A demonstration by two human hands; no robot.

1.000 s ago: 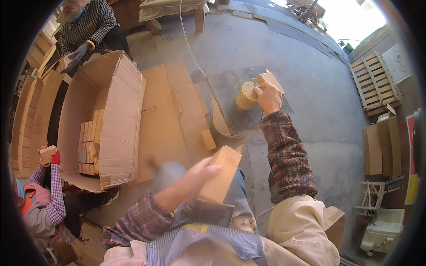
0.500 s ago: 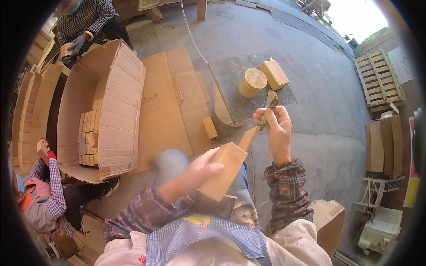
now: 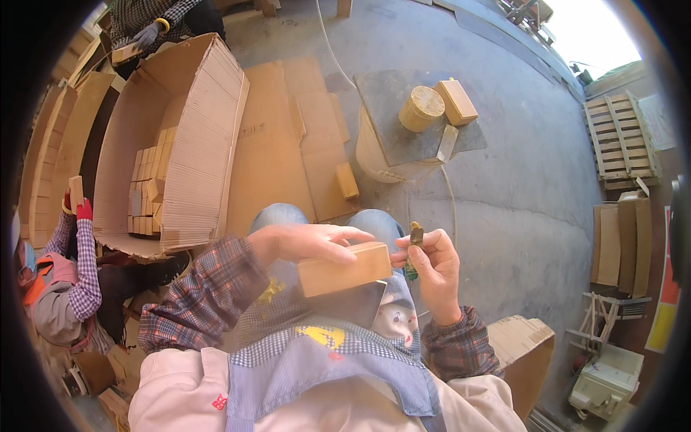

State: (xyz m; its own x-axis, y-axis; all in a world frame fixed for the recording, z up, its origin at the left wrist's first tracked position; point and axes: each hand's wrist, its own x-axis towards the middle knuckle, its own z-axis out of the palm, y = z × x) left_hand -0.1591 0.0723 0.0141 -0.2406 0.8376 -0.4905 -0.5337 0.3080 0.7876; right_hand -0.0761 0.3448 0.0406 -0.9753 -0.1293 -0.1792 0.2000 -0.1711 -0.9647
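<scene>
My left hand [image 3: 306,243] grips a smooth, light wooden block [image 3: 345,270] from its far side, holding it level over my lap. Close by on the right, my right hand [image 3: 435,272] pinches a small putty knife [image 3: 416,234], its short dark blade pointing up with yellowish paste on it. Green wrapping shows on the handle below my fingers. Blade and block are apart. Ahead stands a dark board [image 3: 389,108] bearing a paste-smeared round tub [image 3: 421,109], another wooden block [image 3: 455,102] and a flat grey metal piece [image 3: 447,143] at its near corner.
At left, a large cardboard box [image 3: 205,137] holds several stacked wooden blocks [image 3: 151,173]. Flattened cardboard [image 3: 270,144] covers the floor beside it, with a loose block [image 3: 347,181] on top. Two co-workers [image 3: 65,288] handle wood pieces at far left. A pallet [image 3: 620,137] stands at right.
The block has turned from slanting away to lying crosswise, nearer my body. My right hand has drawn back toward me with the putty knife, away from the board.
</scene>
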